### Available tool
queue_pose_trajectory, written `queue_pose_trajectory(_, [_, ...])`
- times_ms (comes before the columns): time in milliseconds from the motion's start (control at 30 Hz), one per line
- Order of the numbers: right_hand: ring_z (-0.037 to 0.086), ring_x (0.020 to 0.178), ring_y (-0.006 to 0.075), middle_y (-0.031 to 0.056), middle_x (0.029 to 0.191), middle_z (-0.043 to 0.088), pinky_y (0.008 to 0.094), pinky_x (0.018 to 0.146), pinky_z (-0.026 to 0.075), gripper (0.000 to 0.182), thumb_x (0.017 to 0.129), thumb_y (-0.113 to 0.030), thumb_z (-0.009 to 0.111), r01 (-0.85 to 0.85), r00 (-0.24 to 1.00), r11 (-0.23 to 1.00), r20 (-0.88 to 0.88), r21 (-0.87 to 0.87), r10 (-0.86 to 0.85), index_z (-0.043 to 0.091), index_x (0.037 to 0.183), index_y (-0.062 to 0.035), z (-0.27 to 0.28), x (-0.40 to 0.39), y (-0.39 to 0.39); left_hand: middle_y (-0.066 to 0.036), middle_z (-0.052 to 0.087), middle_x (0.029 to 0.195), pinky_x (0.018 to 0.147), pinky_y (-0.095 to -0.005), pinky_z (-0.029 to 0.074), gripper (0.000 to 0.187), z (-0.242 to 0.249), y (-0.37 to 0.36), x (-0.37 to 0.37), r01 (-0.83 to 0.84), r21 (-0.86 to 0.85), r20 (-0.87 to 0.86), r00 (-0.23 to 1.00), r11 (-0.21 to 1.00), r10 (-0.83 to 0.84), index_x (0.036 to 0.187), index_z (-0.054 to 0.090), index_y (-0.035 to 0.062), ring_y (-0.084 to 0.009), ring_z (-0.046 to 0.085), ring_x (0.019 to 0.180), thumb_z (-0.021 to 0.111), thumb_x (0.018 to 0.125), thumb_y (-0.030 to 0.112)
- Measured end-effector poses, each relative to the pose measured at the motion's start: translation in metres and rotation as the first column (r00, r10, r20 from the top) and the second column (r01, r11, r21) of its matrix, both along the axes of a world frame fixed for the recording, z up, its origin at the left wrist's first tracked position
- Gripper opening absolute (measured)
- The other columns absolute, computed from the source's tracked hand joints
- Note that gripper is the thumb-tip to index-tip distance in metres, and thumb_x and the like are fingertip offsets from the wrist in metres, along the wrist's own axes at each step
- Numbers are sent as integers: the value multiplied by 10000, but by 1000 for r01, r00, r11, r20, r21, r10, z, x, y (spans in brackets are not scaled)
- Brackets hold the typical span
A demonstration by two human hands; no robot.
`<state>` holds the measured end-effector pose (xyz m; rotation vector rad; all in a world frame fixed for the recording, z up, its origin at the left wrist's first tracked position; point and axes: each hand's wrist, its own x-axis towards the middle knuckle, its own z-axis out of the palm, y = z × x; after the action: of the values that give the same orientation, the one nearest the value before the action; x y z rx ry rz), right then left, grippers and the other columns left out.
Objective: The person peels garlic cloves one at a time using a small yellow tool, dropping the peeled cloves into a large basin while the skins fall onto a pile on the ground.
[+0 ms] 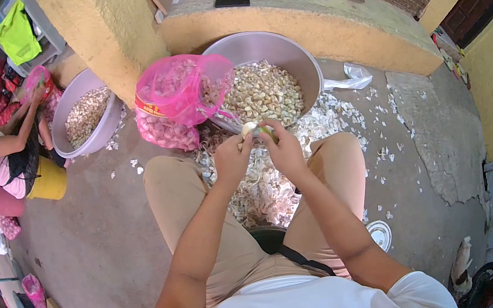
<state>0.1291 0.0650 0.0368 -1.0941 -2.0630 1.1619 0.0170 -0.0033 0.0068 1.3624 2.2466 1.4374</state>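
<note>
My left hand (pixel 233 160) is closed on a pale garlic bulb (pixel 249 128), pinched at the fingertips. Close beside it, my right hand (pixel 285 153) grips what looks like a small green-handled knife (pixel 268 133); its blade is mostly hidden by the fingers. Both hands meet above my knees, just in front of a wide grey basin (pixel 307 59) that holds many loose garlic cloves (pixel 266 90). Left of the basin stands a pink mesh sack (pixel 170 133) full of garlic, its top folded open. Papery garlic skins (pixel 264 186) lie heaped on the floor between my legs.
At the left a seated person (pixel 0 149) handles a pink mesh bag beside another basin (pixel 92 142) of cloves and a yellow bucket (pixel 48 180). A low ledge (pixel 303 24) behind the basin carries a phone (pixel 232 3). A white lid (pixel 380 235) lies by my right leg.
</note>
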Motion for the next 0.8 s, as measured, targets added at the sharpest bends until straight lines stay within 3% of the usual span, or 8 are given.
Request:
queue_pose_trajectory(100, [456, 528, 133, 48, 611, 523, 262, 510, 374, 249, 831, -209, 534, 15, 978, 983, -202, -182, -52, 520, 1060, -113, -23, -8, 2, -123, 555, 583, 486, -326, 382, 294, 3, 2, 0, 34, -41, 240, 970, 999, -23, 752, 628, 7, -221, 512, 487, 523, 811, 276])
queue_pose_trajectory(200, [427, 525, 97, 16, 626, 511, 225, 487, 345, 243, 850, -201, 514, -14, 920, 940, -372, -341, -122, 522, 1067, -92, -32, -13, 0, -88, 492, 509, 474, -281, 358, 313, -11, 7, -2, 59, -32, 418, 907, 998, -40, 837, 628, -2, -105, 442, 485, 534, 817, 295])
queue_pose_trajectory(300, [391, 508, 72, -9, 608, 469, 207, 449, 312, 250, 866, -209, 494, -67, 868, 818, -438, -571, -234, 507, 1090, -99, -25, -14, -4, -58, 491, 501, 467, -283, 352, 329, -11, 6, 0, 49, -48, 422, 906, 998, -24, 850, 626, -14, -83, 424, 491, 533, 820, 300])
queue_pose_trajectory(467, [370, 487, 75, -10, 578, 396, 208, 403, 296, 272, 889, -280, 440, -268, 798, 474, -469, -839, -379, 452, 1119, -136, -11, -11, -2, -54, 494, 501, 453, -287, 348, 324, -18, 8, -5, 48, -49, 272, 962, 998, -33, 826, 637, 1, -91, 433, 481, 535, 817, 308])
queue_pose_trajectory(500, [364, 482, 80, -8, 581, 391, 207, 403, 298, 266, 891, -294, 429, -330, 788, 386, -477, -861, -389, 449, 1105, -138, -12, -9, 2, -69, 494, 497, 450, -296, 350, 316, -21, 9, -6, 46, -36, 253, 967, 998, -35, 808, 640, 8, -101, 443, 475, 537, 814, 307])
queue_pose_trajectory(600, [348, 471, 91, -7, 586, 374, 206, 406, 300, 254, 893, -333, 405, -514, 753, 132, -520, -847, -404, 442, 1063, -147, -14, 1, 14, -18, 486, 505, 439, -278, 356, 324, -21, 8, -16, 155, -58, 509, 854, 986, -105, 847, 645, 15, -64, 431, 491, 540, 822, 320])
queue_pose_trajectory(667, [338, 474, 94, -11, 587, 361, 205, 410, 300, 247, 890, -352, 401, -632, 715, -10, -578, -775, -392, 442, 1036, -157, -11, 9, 19, 8, 487, 541, 429, -257, 355, 331, -11, 6, -20, 223, -30, 553, 816, 974, -170, 873, 647, 23, -47, 423, 508, 538, 827, 332])
queue_pose_trajectory(800, [340, 505, 93, -17, 582, 345, 201, 421, 300, 252, 882, -372, 404, -708, 684, -180, -601, -683, -413, 443, 1017, -163, -11, 15, 21, 11, 541, 656, 430, -224, 368, 350, -10, 5, -23, 300, 52, 734, 635, 952, -240, 919, 633, 9, -50, 450, 536, 541, 828, 334])
